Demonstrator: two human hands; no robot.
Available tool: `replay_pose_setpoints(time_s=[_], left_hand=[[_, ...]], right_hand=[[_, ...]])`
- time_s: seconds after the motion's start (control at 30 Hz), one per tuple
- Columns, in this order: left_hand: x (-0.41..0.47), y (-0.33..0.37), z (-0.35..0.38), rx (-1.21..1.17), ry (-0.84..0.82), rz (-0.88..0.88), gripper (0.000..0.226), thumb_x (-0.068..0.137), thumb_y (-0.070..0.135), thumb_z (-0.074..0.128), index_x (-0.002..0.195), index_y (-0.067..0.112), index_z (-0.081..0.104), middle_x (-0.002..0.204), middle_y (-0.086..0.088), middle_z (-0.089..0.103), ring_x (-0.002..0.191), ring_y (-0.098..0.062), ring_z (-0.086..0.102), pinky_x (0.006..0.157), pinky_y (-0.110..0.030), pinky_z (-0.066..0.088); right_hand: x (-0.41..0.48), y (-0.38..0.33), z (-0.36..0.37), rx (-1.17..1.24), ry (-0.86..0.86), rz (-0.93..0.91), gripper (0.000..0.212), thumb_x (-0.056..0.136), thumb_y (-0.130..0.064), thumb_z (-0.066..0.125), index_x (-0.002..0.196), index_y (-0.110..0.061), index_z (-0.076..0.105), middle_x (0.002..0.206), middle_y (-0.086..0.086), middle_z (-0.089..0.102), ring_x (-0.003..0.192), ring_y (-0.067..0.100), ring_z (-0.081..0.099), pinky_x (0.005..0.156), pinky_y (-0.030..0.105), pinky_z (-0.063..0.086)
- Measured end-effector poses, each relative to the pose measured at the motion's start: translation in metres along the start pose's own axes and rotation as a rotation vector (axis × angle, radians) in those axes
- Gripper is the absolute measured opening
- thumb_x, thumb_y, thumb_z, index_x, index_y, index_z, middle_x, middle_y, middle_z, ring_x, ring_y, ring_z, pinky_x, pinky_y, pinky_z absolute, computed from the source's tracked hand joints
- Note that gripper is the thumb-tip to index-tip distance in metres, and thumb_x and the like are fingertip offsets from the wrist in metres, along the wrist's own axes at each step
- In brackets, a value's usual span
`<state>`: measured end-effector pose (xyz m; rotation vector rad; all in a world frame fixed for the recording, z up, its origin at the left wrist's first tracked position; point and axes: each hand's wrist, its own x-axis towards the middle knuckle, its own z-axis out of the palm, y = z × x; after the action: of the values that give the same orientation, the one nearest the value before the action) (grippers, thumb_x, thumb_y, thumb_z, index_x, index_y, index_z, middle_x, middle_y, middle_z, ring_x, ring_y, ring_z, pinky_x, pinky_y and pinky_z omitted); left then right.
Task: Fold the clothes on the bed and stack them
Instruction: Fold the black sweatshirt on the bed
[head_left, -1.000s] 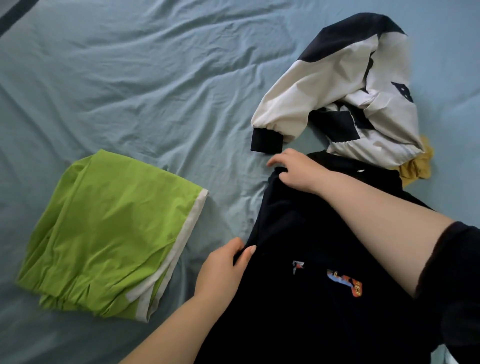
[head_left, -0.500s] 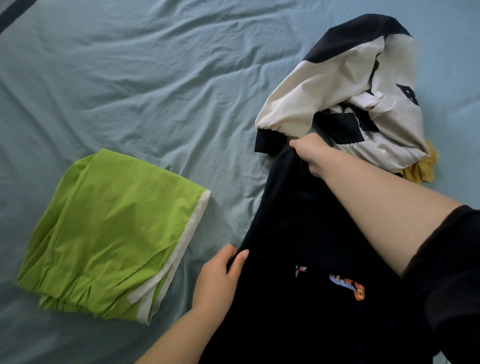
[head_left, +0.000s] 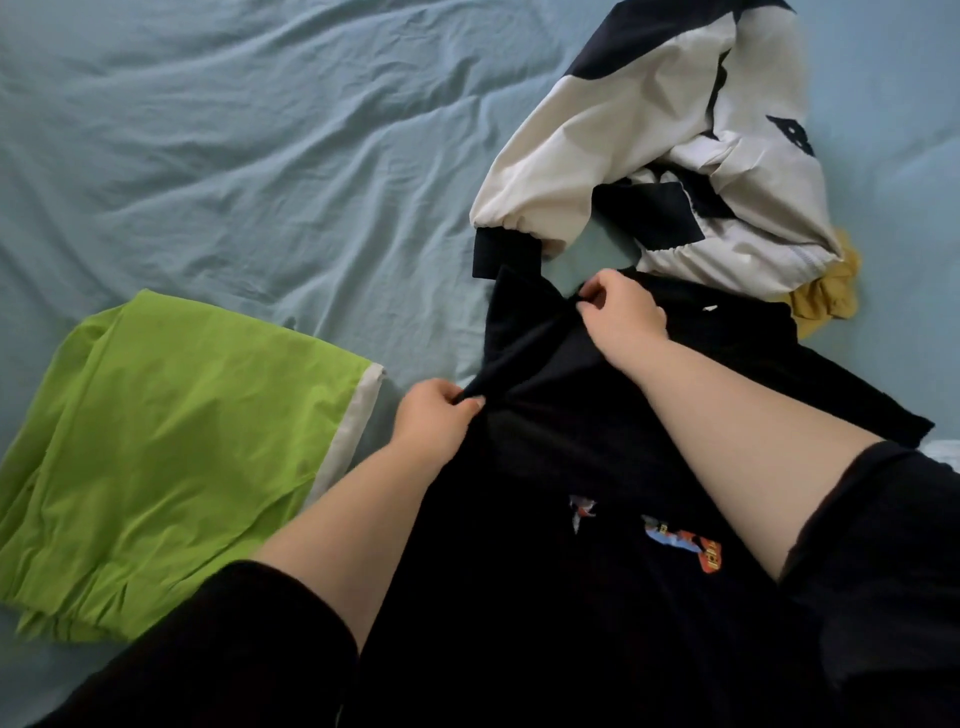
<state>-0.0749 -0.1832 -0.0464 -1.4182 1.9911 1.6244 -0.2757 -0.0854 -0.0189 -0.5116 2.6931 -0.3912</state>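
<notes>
Black shirt (head_left: 597, 441): L hand (head_left: 431, 415) & R hand (head_left: 621, 312) now pinch it, sleeve lifted vs before.

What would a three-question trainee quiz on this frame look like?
1. True or false: the left hand and the right hand both pinch the shirt.
2. Fill in: the yellow cloth sticks out from under the ____.
3. Which piece lies folded, apart from the pile? A) shirt B) green cloth C) yellow cloth

Key: 1 true; 2 jacket; 3 B.
</notes>
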Motion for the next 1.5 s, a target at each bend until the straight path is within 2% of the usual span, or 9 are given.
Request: replay_pose_setpoints(time_s=[0.2,0.3,0.5,0.87,1.0,1.27,1.37,1.43,1.5], left_hand=[[-0.025,0.004,0.026,0.538,0.359,0.458,0.062,0.092,0.037,0.057,0.146,0.023,0.030,0.152,-0.004,0.033,0.136,-0.024,0.036,0.108,-0.040,0.033],[-0.030,-0.003,0.045,0.898,0.065,0.796,0.071,0.096,0.060,0.028,0.153,0.036,-0.009,0.163,-0.004,-0.009,0.148,-0.019,-0.011,0.120,-0.037,0.001],[-0.024,-0.025,0.050,1.166,-0.080,0.601,0.078,0.083,0.077,0.004,0.142,0.043,-0.033,0.154,-0.007,-0.035,0.138,-0.022,-0.035,0.117,-0.041,-0.011],[-0.114,-0.060,0.162,1.224,-0.118,0.550,0.094,0.075,0.086,0.003,0.134,0.031,-0.046,0.138,-0.004,-0.055,0.131,-0.030,-0.048,0.104,-0.061,-0.025],[-0.159,-0.105,0.162,1.335,-0.186,0.748,0.082,0.083,0.080,-0.001,0.145,0.035,-0.032,0.155,-0.003,-0.034,0.139,-0.029,-0.038,0.107,-0.060,-0.026],[-0.249,-0.174,0.113,1.516,-0.501,0.652,0.087,0.087,0.077,0.014,0.138,0.034,-0.042,0.144,0.001,-0.050,0.133,-0.027,-0.046,0.107,-0.060,-0.024],[-0.286,-0.179,0.086,1.467,-0.486,0.738,0.091,0.084,0.074,0.042,0.155,0.032,0.003,0.162,-0.006,-0.001,0.149,-0.027,0.006,0.117,-0.051,0.015],[-0.300,-0.186,0.070,1.424,-0.444,0.807,0.083,0.067,0.069,0.071,0.136,0.026,0.055,0.133,-0.006,0.059,0.117,-0.025,0.061,0.093,-0.041,0.051],[-0.302,-0.198,0.057,1.452,-0.372,0.784,0.073,0.062,0.058,0.081,0.125,0.023,0.064,0.113,-0.002,0.064,0.095,-0.022,0.066,0.079,-0.034,0.055]], right_hand=[[-0.099,0.038,0.027,-0.057,0.234,-0.321,0.047,0.101,-0.037,0.037,0.146,-0.025,0.035,0.154,-0.002,0.034,0.144,0.014,0.026,0.118,0.041,0.014],[-0.137,0.089,0.044,-0.313,0.056,-0.319,0.058,0.100,-0.052,0.020,0.153,-0.032,0.006,0.163,-0.001,0.004,0.150,0.015,0.000,0.120,0.044,0.000],[-0.164,0.209,0.026,-0.248,-0.064,0.399,0.071,0.084,-0.073,-0.009,0.143,-0.037,-0.024,0.159,-0.003,-0.024,0.146,0.013,-0.020,0.118,0.053,-0.009],[-0.288,0.256,0.053,-0.341,-0.082,0.215,0.070,0.092,-0.062,-0.003,0.149,-0.026,-0.021,0.159,0.006,-0.022,0.147,0.022,-0.019,0.119,0.051,-0.007],[-0.337,0.247,0.077,-0.299,-0.096,-0.120,0.068,0.097,-0.062,0.016,0.154,-0.028,0.002,0.162,0.004,-0.002,0.150,0.021,0.001,0.119,0.054,0.010],[-0.444,0.241,0.090,-0.303,-0.244,-0.010,0.076,0.093,-0.065,0.018,0.154,-0.020,0.012,0.161,0.012,0.004,0.149,0.028,0.008,0.118,0.053,0.011],[-0.494,0.237,0.080,-0.306,-0.287,-0.085,0.071,0.091,-0.062,0.025,0.149,-0.023,0.033,0.159,0.008,0.023,0.145,0.025,0.026,0.117,0.047,0.016],[-0.520,0.243,0.077,-0.278,-0.257,-0.078,0.064,0.086,-0.060,0.045,0.137,-0.021,0.054,0.145,0.007,0.048,0.132,0.025,0.048,0.110,0.045,0.030],[-0.537,0.252,0.074,-0.268,-0.196,-0.026,0.058,0.074,-0.049,0.074,0.122,-0.018,0.064,0.123,0.007,0.062,0.113,0.026,0.062,0.096,0.046,0.046]])
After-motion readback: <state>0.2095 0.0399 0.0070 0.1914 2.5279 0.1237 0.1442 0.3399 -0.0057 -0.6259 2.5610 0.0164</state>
